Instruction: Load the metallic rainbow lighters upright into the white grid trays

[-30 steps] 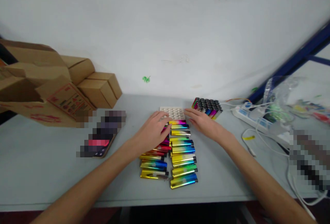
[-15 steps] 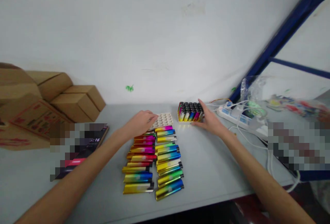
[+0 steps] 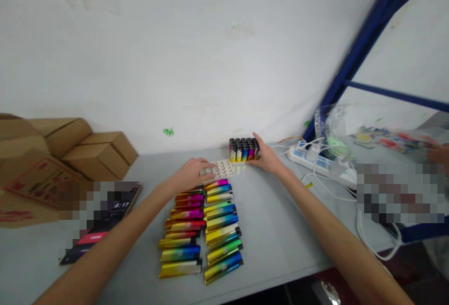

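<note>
My left hand point(image 3: 191, 174) grips the left end of a white tray with rows of round holes point(image 3: 222, 169), its fingers reaching over the top. Beyond the tray's far right corner stands a tight block of upright lighters point(image 3: 244, 150), black tops up. My right hand point(image 3: 266, 159) holds this block from the right, thumb at the front and fingers at the back. Loose metallic lighters lie in two columns nearer to me: a left column point(image 3: 180, 253) in red, magenta, gold and blue, and a right column point(image 3: 222, 235) mostly yellow, blue and green.
Brown cardboard boxes point(image 3: 98, 155) are stacked at the left, with a phone-like device point(image 3: 122, 209) before them. A white power strip point(image 3: 315, 161) with plugs and cables lies at the right, near a blue metal frame point(image 3: 351, 66). Another person's hand point(image 3: 440, 153) shows at the far right.
The lighter block has moved left and back with my right hand, closer to the white tray. My left hand and the tray have shifted slightly right. The camera view has tilted and turned a little.
</note>
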A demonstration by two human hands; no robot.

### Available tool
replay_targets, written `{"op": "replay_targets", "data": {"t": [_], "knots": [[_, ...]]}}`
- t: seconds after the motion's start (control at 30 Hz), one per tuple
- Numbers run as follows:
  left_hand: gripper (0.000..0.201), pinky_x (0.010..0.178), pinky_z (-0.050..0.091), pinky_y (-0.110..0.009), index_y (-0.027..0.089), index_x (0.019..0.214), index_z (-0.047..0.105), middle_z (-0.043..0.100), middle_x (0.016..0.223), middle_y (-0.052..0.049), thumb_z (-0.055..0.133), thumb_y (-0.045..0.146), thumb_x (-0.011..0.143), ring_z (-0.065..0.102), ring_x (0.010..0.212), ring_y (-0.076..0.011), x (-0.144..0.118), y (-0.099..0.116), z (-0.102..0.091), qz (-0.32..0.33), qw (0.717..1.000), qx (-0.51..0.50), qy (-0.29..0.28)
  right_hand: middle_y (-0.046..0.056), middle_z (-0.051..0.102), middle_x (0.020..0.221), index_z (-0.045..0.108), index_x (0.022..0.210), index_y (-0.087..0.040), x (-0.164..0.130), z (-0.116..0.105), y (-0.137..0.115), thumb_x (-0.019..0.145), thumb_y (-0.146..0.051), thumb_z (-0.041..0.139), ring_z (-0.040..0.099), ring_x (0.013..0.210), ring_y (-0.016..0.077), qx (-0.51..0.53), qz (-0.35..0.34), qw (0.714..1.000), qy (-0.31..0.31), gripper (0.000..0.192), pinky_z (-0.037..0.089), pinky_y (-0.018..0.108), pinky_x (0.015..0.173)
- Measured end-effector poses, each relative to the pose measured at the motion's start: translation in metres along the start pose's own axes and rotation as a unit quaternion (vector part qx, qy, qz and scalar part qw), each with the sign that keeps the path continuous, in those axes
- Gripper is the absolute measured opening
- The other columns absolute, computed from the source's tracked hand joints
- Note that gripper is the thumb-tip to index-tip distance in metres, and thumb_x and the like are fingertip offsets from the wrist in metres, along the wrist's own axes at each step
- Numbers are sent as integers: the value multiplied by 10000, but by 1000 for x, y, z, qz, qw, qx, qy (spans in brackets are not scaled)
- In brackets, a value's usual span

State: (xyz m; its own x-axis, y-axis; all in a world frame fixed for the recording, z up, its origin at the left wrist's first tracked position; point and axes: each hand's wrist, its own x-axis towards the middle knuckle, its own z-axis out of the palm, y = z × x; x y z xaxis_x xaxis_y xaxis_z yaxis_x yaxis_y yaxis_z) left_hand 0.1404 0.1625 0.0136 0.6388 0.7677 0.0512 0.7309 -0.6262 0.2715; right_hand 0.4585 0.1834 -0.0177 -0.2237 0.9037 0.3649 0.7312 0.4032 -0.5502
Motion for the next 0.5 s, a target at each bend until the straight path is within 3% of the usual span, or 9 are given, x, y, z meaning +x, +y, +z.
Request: {"op": "replay_targets", "data": {"t": [0.33, 0.5], "knots": [[679, 1029, 424, -417, 246, 1333, 637, 645, 1295, -143, 504, 702, 847, 614, 1142, -312, 4, -10, -10, 5, 999, 18, -27, 200, 510, 1432, 81, 1580, -174, -17, 19, 9, 760, -329, 762, 563, 1256, 336, 72, -9, 996, 57, 1077, 449, 507, 1050], [683, 1043, 415, -414, 227, 1364, 608, 629, 1311, -146, 564, 654, 833, 591, 1172, -312, 8, -16, -11, 6, 998, 37, -41, 200, 472, 1477, 127, 1576, -177, -18, 22, 14, 767, -337, 756, 544, 1279, 333, 82, -13, 995, 54, 1037, 440, 501, 1061]]}}
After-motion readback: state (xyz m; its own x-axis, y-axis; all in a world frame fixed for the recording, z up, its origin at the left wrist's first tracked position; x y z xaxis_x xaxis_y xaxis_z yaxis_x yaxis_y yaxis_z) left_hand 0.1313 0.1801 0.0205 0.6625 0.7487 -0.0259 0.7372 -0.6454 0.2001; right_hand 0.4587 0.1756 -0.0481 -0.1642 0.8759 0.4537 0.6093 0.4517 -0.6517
